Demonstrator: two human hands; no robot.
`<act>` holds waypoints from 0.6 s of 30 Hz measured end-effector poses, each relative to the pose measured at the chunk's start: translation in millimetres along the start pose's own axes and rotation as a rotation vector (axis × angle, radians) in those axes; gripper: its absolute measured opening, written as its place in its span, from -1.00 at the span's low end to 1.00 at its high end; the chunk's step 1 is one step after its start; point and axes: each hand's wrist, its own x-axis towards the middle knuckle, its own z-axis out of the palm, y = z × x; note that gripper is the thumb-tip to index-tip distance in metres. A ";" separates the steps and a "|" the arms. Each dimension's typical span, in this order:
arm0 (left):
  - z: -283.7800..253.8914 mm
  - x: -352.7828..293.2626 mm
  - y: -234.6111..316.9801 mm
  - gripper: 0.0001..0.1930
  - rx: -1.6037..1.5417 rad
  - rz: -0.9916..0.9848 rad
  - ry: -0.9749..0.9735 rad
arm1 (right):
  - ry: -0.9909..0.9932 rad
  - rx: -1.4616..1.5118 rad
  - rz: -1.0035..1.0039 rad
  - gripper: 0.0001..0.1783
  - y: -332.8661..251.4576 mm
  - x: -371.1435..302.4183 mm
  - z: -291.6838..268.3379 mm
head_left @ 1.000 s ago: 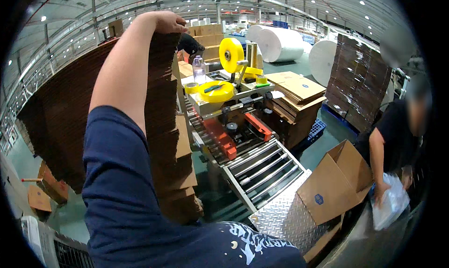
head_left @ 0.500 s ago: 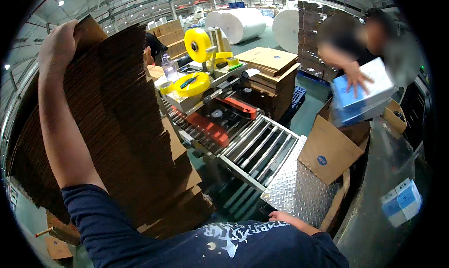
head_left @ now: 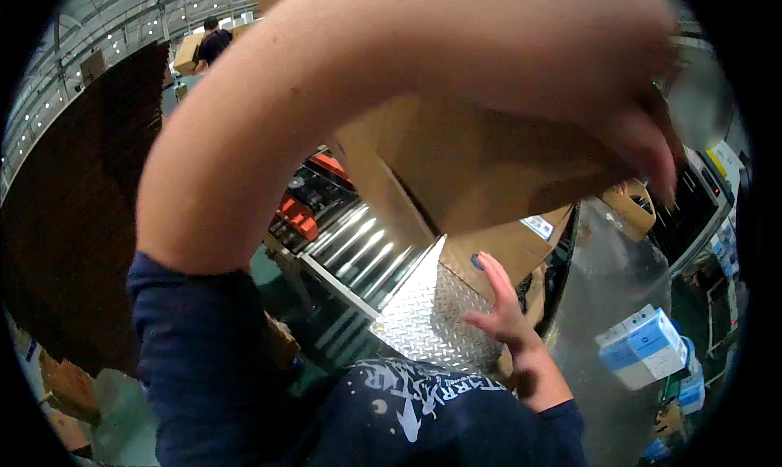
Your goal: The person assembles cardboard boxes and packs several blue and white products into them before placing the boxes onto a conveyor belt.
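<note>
My left arm reaches across the upper part of the view. At its end my left hand (head_left: 623, 92), partly blurred, is closed on the edge of a brown cardboard carton (head_left: 489, 162), whose broad panel hangs beneath the forearm. Lower down my right hand (head_left: 507, 316) holds nothing, its thumb and fingers apart, below the held carton. Close to its fingertips is another cardboard carton (head_left: 509, 251) with a blue mark, by the metal tread plate (head_left: 432, 316). The held carton hides much of what lies behind it.
A tall stack of flat cardboard (head_left: 73, 206) rises at left. The roller conveyor (head_left: 358, 255) with red guides runs up to the tread plate. On the right, a grey worktop (head_left: 607, 263) bears a blue-and-white pack (head_left: 643, 349). A person (head_left: 213, 42) stands far back at left.
My left hand has swung from the cardboard stack over to the right, bringing a carton with it. My right hand has risen and spread its fingers. The view has turned right.
</note>
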 end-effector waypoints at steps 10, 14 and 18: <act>243.8 -269.6 196.9 -0.81 -0.879 -1.592 -0.116 | -0.787 0.346 0.380 -0.09 -21.0 -12.5 -39.6; 241.6 -195.7 304.1 -0.03 -1.352 -1.702 -0.185 | -0.413 0.721 0.834 -0.18 70.1 -71.5 -21.7; 237.1 -203.2 286.8 -0.09 -1.498 -1.662 -0.371 | -0.080 0.391 1.047 -0.60 43.0 -44.6 -72.9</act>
